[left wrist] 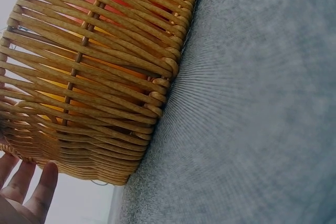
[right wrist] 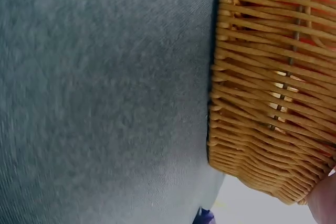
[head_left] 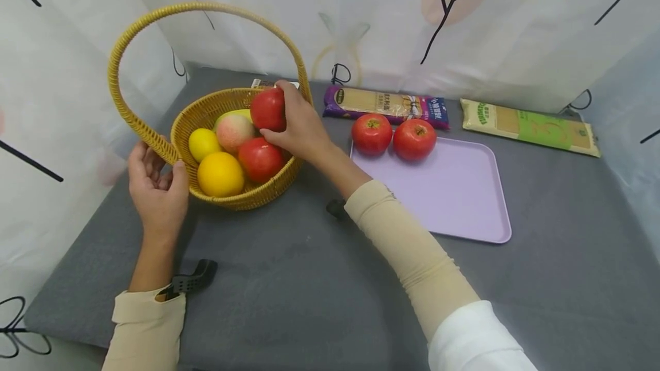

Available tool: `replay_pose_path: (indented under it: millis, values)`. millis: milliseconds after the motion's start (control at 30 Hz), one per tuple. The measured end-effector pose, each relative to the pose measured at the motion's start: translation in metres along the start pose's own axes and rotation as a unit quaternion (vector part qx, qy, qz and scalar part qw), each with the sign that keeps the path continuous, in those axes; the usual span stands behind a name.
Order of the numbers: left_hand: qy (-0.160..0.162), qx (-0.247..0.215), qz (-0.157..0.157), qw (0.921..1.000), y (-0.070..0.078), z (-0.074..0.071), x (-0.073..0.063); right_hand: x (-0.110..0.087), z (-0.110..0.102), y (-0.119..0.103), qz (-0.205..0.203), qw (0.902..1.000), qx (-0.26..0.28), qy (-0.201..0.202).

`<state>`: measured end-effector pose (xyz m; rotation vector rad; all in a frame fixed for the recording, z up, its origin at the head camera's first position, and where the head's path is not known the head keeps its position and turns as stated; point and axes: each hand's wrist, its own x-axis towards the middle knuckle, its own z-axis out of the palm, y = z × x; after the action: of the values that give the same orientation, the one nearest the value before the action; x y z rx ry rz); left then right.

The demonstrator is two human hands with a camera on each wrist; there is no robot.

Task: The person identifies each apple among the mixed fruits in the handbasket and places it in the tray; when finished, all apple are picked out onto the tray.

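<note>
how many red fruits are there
4: one red fruit in the right hand, another in the basket, two more side by side on the tray. Others may be hidden in the basket.

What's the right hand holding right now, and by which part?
The right hand grips a red fruit by its right side, as the head view shows it, between thumb and fingers.

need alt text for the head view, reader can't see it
A person's right grip holds a red apple at a wicker basket of fruit; the left grip holds its handle's base. Two more apples sit on a lilac tray to the right, near two noodle packets.
</note>
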<state>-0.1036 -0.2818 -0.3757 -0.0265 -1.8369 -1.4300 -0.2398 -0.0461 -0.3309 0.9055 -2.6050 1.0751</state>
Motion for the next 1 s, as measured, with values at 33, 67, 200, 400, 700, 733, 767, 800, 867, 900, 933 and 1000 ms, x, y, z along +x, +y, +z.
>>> replay_pose_path:
  millis: [33, 67, 200, 400, 700, 733, 767, 800, 867, 900, 933, 1000]
  values:
    - [0.002, -0.001, -0.001, 1.0000, 0.000, 0.000, 0.000, -0.001, 0.000, 0.000, -0.004, 0.9999, 0.011, 0.005]
    - [0.002, -0.002, -0.001, 1.0000, 0.000, 0.001, 0.000, -0.001, 0.000, 0.000, -0.010, 0.9996, 0.026, 0.010]
    - [0.008, -0.002, -0.007, 0.9999, 0.000, 0.003, 0.001, -0.004, -0.005, -0.003, -0.024, 0.9943, 0.102, 0.018]
    - [0.008, -0.007, -0.002, 0.9999, 0.001, 0.004, 0.002, -0.008, -0.021, -0.017, -0.010, 0.9915, 0.118, -0.054]
    - [0.001, 0.002, 0.005, 1.0000, 0.001, 0.001, 0.001, -0.025, -0.024, -0.031, 0.059, 0.9750, 0.193, -0.094]
    - [-0.002, 0.003, 0.008, 1.0000, 0.001, 0.001, 0.001, -0.027, -0.023, -0.030, 0.054, 0.9749, 0.197, -0.088]
    - [-0.006, 0.006, 0.012, 0.9999, 0.001, 0.001, 0.001, -0.029, -0.021, -0.029, 0.043, 0.9757, 0.198, -0.084]
    - [-0.006, 0.007, 0.012, 0.9999, 0.001, 0.001, 0.001, -0.031, -0.020, -0.028, 0.026, 0.9766, 0.197, -0.083]
    - [-0.002, 0.005, 0.007, 1.0000, 0.001, 0.001, 0.001, -0.033, -0.018, -0.026, -0.011, 0.9779, 0.190, -0.086]
    - [-0.001, 0.006, 0.005, 1.0000, 0.000, 0.002, 0.001, -0.034, -0.017, -0.025, -0.031, 0.9780, 0.187, -0.086]
    - [0.001, 0.006, 0.002, 1.0000, 0.000, 0.002, 0.001, -0.035, -0.016, -0.024, -0.049, 0.9775, 0.186, -0.086]
    - [0.005, 0.006, -0.004, 1.0000, 0.000, 0.001, 0.001, -0.037, -0.015, -0.022, -0.072, 0.9762, 0.189, -0.079]
